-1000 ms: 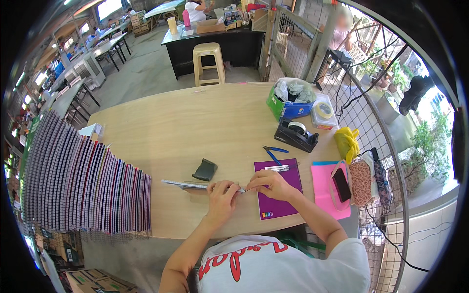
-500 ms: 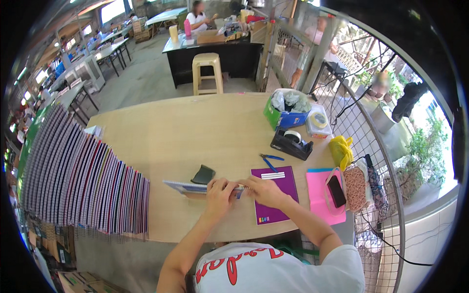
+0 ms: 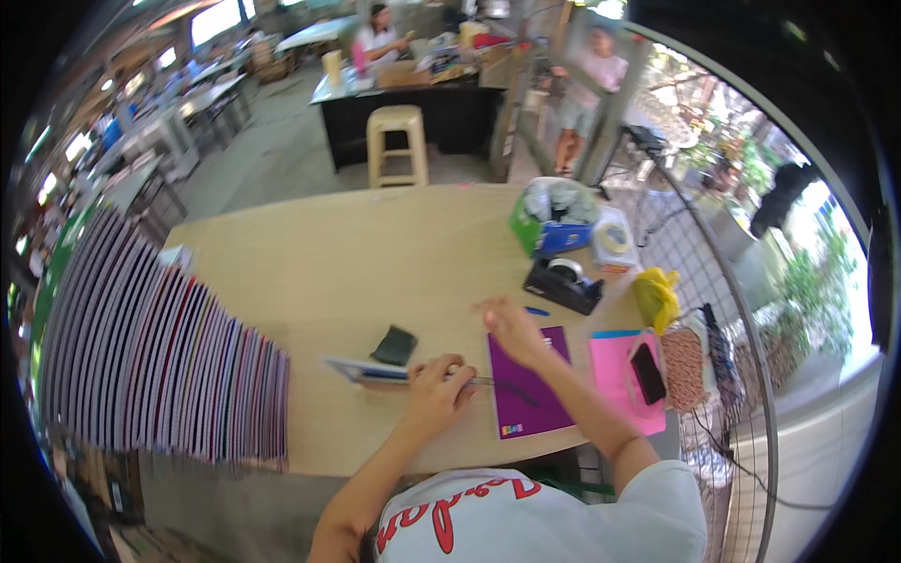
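Note:
A spiral-bound notebook (image 3: 368, 371) stands on its long edge, tilted, near the table's front. My left hand (image 3: 439, 387) is closed around its spine, and a thin end of wire binding sticks out to the right. My right hand (image 3: 511, 330) is off the notebook, raised over the top of a purple notebook (image 3: 533, 394). Motion smears its fingers. One blue handle of the pliers (image 3: 537, 311) shows beside that hand; the rest is hidden behind it. A dark flat pad (image 3: 394, 345) lies just beyond the held notebook.
A tall row of spiral notebooks (image 3: 160, 347) fills the left side. At right sit a tape dispenser (image 3: 563, 283), a green-blue box (image 3: 549, 230), a yellow bag (image 3: 657, 298), pink folder (image 3: 615, 385) and phone (image 3: 648, 372). A wire-mesh fence (image 3: 727, 281) runs alongside. People are beyond.
My right hand has left the notebook's spine and moved up and right to the pliers. My left hand keeps the notebook, now slightly lower. A person by the gate has shifted left.

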A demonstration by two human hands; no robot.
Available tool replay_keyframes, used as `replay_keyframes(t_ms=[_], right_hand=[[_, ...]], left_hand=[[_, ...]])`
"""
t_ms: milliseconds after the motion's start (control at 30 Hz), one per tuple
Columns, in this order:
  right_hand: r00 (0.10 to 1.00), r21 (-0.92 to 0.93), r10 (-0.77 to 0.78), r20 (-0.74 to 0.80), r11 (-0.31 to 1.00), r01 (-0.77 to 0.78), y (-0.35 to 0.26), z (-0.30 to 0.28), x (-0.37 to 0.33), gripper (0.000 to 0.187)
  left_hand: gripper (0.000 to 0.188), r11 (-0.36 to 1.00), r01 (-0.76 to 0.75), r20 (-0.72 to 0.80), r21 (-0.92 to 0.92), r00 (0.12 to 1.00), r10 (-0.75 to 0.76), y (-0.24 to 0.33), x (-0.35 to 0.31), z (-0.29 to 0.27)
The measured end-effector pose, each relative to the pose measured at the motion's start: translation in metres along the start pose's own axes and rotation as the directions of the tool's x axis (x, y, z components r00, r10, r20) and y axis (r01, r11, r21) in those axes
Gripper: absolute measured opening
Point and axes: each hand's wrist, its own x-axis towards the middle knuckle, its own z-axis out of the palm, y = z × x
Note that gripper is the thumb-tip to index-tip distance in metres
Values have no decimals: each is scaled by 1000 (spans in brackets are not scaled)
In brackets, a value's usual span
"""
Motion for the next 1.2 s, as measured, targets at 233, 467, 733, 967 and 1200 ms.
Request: replay_keyframes(t_ms=[233,467,733,967,1200], right_hand=[[736,-391,190,650,914,109,15,137,72,79],[717,-442,74,694,829,343,24,151,88,71],[683,99,20,730,986,-134,4,-29,11,52],[711,197,-106,695,979,-47,21,-27,12,44],[710,23,-30,704,1000,19,-2,-24,21,42]], left_hand=[[21,990,124,-18,63,992,-123,-1,-27,24],[23,988,83,-29,130,996,-80,-4,-6,13],[23,987,116,13,116,993,-118,-32,-9,1],[33,989,92,28,115,995,-96,-35,-7,1],[72,992,122,-55,16,991,-121,-34,-6,-2]])
